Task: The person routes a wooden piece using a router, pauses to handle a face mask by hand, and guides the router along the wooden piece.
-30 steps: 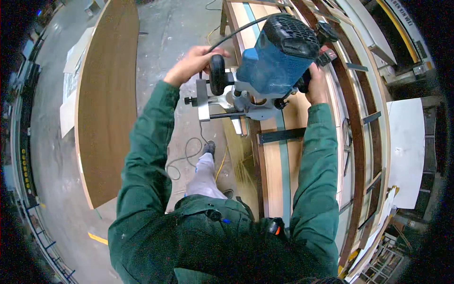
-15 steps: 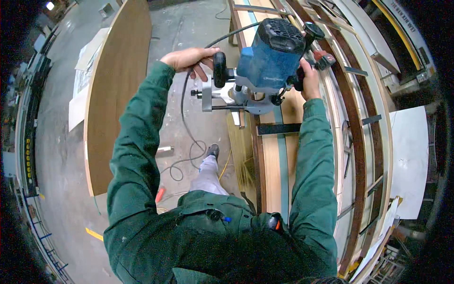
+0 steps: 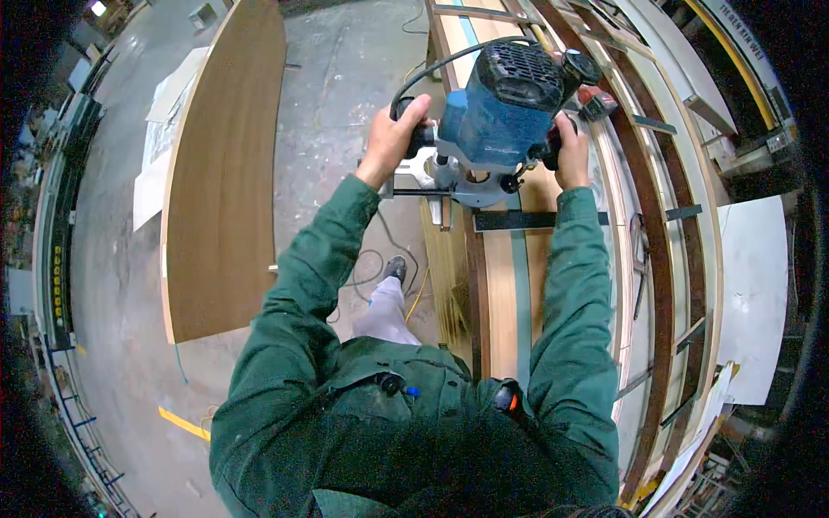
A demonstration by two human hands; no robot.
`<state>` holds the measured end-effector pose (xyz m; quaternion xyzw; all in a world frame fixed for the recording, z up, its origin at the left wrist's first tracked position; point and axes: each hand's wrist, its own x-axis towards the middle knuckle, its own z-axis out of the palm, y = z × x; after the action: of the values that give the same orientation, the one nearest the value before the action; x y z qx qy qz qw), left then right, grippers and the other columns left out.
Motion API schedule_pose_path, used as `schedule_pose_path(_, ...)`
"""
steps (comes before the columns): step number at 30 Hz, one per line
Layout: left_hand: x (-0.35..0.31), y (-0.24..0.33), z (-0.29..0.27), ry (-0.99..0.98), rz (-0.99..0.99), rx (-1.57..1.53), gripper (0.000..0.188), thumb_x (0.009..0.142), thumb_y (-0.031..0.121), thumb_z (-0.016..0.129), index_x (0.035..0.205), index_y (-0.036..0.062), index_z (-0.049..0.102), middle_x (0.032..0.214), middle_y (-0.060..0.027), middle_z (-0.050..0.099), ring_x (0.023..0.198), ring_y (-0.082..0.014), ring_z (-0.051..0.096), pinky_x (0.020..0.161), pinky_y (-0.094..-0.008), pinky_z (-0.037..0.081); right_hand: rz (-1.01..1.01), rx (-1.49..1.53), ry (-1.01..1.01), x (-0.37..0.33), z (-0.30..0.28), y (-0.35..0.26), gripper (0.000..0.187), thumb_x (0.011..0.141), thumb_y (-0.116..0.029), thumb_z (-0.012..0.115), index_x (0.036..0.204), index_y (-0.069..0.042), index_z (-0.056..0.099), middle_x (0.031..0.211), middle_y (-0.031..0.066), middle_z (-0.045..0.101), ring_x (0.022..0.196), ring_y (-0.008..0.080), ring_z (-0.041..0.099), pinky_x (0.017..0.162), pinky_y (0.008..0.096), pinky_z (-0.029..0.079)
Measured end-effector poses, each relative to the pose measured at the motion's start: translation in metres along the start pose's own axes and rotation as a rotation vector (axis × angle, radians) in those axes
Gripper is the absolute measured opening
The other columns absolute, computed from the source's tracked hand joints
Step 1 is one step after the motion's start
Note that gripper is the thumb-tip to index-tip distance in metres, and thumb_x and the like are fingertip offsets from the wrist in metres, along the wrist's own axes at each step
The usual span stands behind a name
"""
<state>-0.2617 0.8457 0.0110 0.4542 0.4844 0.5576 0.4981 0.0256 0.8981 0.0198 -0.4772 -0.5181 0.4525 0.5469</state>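
Observation:
A blue plunge router (image 3: 503, 121) with a black top sits on long wooden boards (image 3: 501, 319) that have a teal strip between them. My left hand (image 3: 393, 142) is wrapped round the router's left black knob handle. The right-side handle is gripped by my right hand (image 3: 572, 155), its fingers partly hidden. A metal edge guide (image 3: 417, 181) sticks out from the router's base over the left edge of the boards. The black power cord (image 3: 440, 62) arcs past my left hand. Just nearer than the base, a dark crossbar (image 3: 518, 221) lies across the boards.
Beside the router lies a red and black tool (image 3: 598, 103). Long brown and pale frame pieces (image 3: 661, 285) run along the right. A large wooden panel (image 3: 226, 190) stands at the left. Cord loops lie on the concrete floor (image 3: 337, 112) near my foot (image 3: 396, 268).
My left hand has gone from loose fingers beside the left handle to a closed grip round it. The cord near that hand has shifted. My right hand keeps its hold.

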Motion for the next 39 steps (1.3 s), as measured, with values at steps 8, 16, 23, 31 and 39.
schedule_pose_path(8, -0.014, 0.001, 0.011, 0.129, 0.034, 0.009, 0.040, 0.084, 0.040, 0.063, 0.075, 0.0020, 0.058, 0.068, -0.0033, 0.058, 0.064, -0.0120, 0.060, 0.057, -0.0270, 0.047, 0.051, 0.008, 0.007, -0.011, -0.006, 0.002, 0.037, 0.088, -0.039, 0.056, 0.071, -0.006, 0.056, 0.061, 0.0041, 0.054, 0.046, 0.0131, 0.052, 0.039, 0.0258, 0.039)
schedule_pose_path(16, -0.012, 0.000, 0.011, 0.146, 0.034, 0.010, 0.039, 0.085, 0.038, 0.062, 0.071, 0.0020, 0.057, 0.066, -0.0031, 0.056, 0.063, -0.0123, 0.059, 0.057, -0.0267, 0.047, 0.025, -0.013, 0.025, -0.013, -0.002, -0.002, 0.035, 0.088, -0.038, 0.055, 0.072, -0.007, 0.057, 0.062, 0.0018, 0.053, 0.048, 0.0106, 0.048, 0.042, 0.0251, 0.037)
schedule_pose_path(23, -0.014, 0.006, 0.012, 0.146, 0.008, 0.000, 0.036, 0.084, 0.036, 0.063, 0.071, 0.0026, 0.057, 0.065, -0.0031, 0.057, 0.061, -0.0123, 0.059, 0.057, -0.0269, 0.047, 0.040, -0.017, 0.026, -0.012, -0.006, 0.004, 0.036, 0.088, -0.039, 0.055, 0.072, -0.007, 0.056, 0.065, 0.0023, 0.054, 0.054, 0.0106, 0.050, 0.047, 0.0263, 0.041)
schedule_pose_path(31, -0.010, 0.003, 0.012, 0.148, 0.064, 0.020, 0.037, 0.084, 0.037, 0.063, 0.070, 0.0026, 0.058, 0.065, -0.0034, 0.057, 0.060, -0.0123, 0.059, 0.055, -0.0274, 0.047, 0.032, -0.029, 0.010, -0.017, -0.007, 0.002, 0.038, 0.088, -0.040, 0.054, 0.070, -0.007, 0.055, 0.061, 0.0032, 0.053, 0.048, 0.0122, 0.050, 0.044, 0.0261, 0.040)
schedule_pose_path(39, -0.008, -0.007, 0.013, 0.138, 0.123, 0.026, 0.042, 0.085, 0.043, 0.059, 0.070, 0.0041, 0.057, 0.066, -0.0065, 0.060, 0.054, -0.0116, 0.055, 0.048, -0.0256, 0.043, 0.041, 0.004, 0.025, -0.013, -0.007, 0.010, 0.037, 0.087, -0.040, 0.055, 0.072, -0.007, 0.056, 0.061, 0.0031, 0.054, 0.048, 0.0124, 0.051, 0.043, 0.0265, 0.041)
